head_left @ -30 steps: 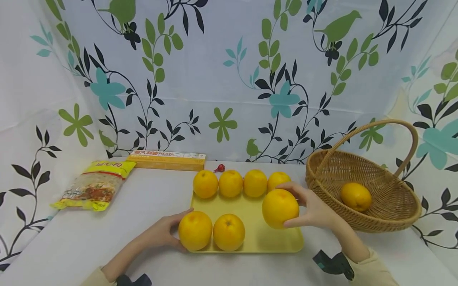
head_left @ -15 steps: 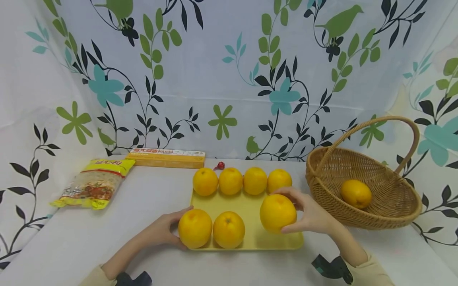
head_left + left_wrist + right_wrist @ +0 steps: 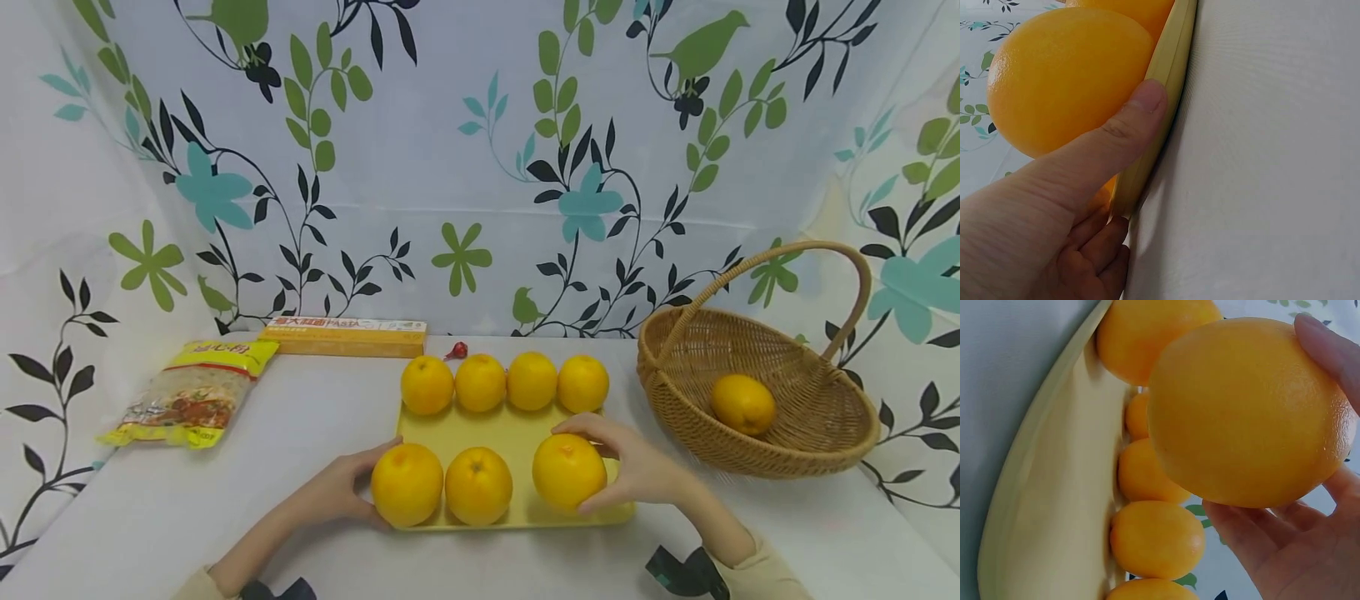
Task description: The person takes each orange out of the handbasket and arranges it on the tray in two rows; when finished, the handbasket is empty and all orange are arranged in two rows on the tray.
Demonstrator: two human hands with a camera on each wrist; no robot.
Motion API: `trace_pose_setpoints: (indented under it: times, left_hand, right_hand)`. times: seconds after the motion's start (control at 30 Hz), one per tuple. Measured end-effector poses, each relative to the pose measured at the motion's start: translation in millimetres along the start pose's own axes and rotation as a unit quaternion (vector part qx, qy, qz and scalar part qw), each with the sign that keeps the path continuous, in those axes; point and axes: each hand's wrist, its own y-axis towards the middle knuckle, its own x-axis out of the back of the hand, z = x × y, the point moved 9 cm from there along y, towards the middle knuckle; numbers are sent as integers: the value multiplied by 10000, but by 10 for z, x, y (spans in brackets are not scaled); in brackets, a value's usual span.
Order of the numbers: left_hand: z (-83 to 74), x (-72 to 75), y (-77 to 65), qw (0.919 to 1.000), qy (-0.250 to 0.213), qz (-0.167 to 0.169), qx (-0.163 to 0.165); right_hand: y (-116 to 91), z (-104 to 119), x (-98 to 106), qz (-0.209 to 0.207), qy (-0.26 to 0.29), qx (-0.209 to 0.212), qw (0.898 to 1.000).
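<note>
In the head view, my right hand (image 3: 637, 467) grips an orange (image 3: 568, 473) over the front right part of the yellow tray (image 3: 540, 429). The right wrist view shows that orange (image 3: 1247, 412) between thumb and fingers, lifted off the tray floor (image 3: 1054, 506). At the tray's front left corner, my left hand (image 3: 352, 490) holds the edge. Its thumb lies across the tray's rim (image 3: 1169, 69), with the fingers curled at the corner below. Close by on the tray sit one orange (image 3: 407, 486) and, to its right, a second orange (image 3: 478, 487). A row of several oranges (image 3: 480, 383) lines the tray's back.
On the right stands a wicker basket (image 3: 690, 400) with a tall handle and one orange (image 3: 742, 404) inside. A pasta box (image 3: 345, 337) and a yellow food bag (image 3: 195, 392) lie at the back left. A small red item (image 3: 457, 351) lies behind the tray.
My right hand has brought its orange left and toward the front, lower over the tray, uncovering the rightmost back orange. The left hand has stayed at the tray's corner.
</note>
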Motion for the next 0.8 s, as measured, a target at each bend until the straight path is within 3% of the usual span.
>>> trace_pose_setpoints:
  times: [0.27,0.8]
  left_hand:
    - [1,1,13,10000,-28,16,5]
    - [-5,-15,9,10000,-46,22,-68]
  right_hand:
    - [-13,-81,-22,-19,-327,-352,9988]
    - [-33,-178,-80,9,-453,-499,9977]
